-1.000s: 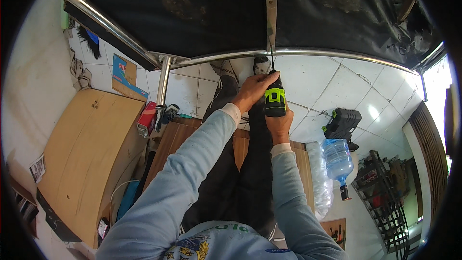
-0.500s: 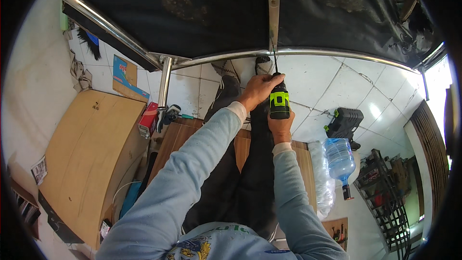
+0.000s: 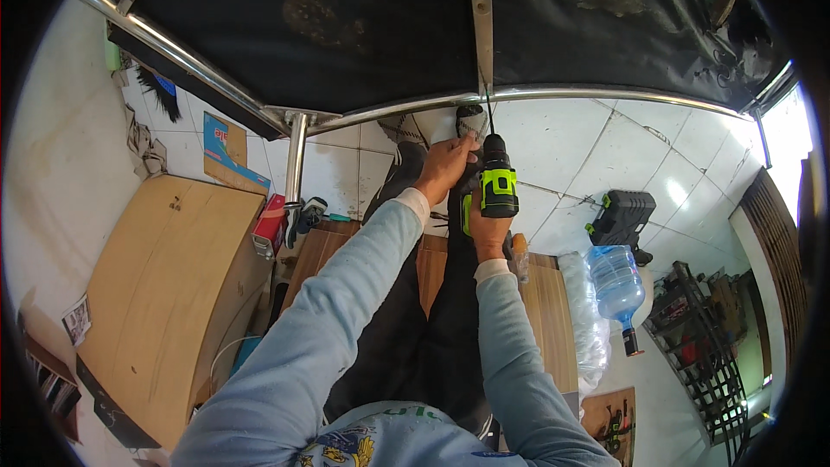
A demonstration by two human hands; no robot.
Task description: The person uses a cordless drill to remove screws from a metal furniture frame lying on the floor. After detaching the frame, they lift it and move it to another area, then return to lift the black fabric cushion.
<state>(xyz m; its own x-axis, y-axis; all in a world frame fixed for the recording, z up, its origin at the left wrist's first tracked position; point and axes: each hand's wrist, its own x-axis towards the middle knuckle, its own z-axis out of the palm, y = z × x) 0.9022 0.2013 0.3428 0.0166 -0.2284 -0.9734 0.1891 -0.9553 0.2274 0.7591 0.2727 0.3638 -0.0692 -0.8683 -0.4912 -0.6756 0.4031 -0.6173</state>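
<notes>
My right hand (image 3: 490, 223) is wrapped round the handle of a black and bright green cordless drill (image 3: 498, 188). A long thin bit (image 3: 490, 108) runs forward from its chuck and crosses in front of the shiny metal rail (image 3: 553, 93); whether the tip touches the metal strip (image 3: 479, 13) beyond, I cannot tell. Just left of the chuck, and apart from it, is my left hand (image 3: 443, 171), its fingers curled together at the tips. Anything pinched there is too small to make out. Black sheeting (image 3: 380, 43) spans the metal frame ahead of me.
A metal leg (image 3: 296, 160) comes off the rail at the left. Beside it are a large tan board (image 3: 164, 277) and a red box (image 3: 270, 223). To the right lie a black tool case (image 3: 622, 220), a blue water bottle (image 3: 616, 281) and a black rack (image 3: 692, 346).
My left hand has come off the front of the drill and moved a little left, fingers now curled. The drill has shifted slightly left and nearer to me, still in my right hand.
</notes>
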